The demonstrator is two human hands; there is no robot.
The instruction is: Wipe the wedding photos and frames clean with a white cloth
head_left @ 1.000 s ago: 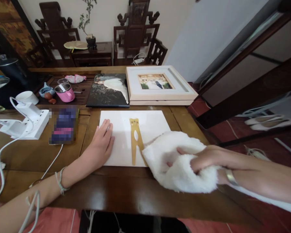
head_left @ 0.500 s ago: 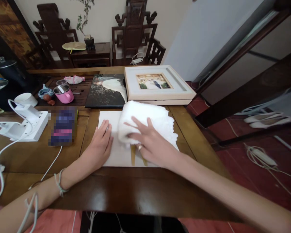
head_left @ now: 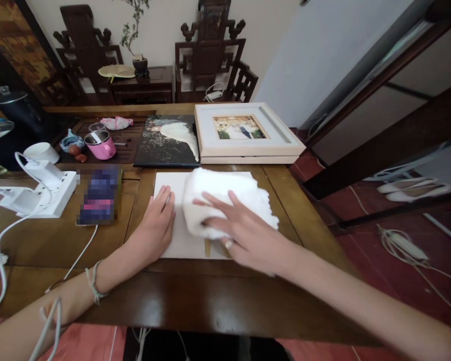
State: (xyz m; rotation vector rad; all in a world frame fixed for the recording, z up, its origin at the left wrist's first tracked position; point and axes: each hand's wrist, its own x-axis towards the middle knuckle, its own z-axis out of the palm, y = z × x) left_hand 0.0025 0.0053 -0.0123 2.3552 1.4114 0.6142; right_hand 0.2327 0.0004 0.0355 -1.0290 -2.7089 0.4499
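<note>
A pale flat board lies near the front edge of the wooden table, with a gold-coloured strip showing on it. My left hand rests flat on the board's left side, fingers together and stretched out. On the board's middle and right, my right hand grips a folded white cloth, its fingers spread across the top. The cloth is fluffy with a ragged right edge and covers much of the board. Blur hides how the thumb sits in the folds.
Behind the board lie a dark photo panel and a pale picture frame. On the left are a phone, a white power strip with cables, a pink mug and a white cup.
My right hand has slid the white cloth slightly nearer to me and to the right, covering more of the gold strips. My left hand has stayed in place on the board.
</note>
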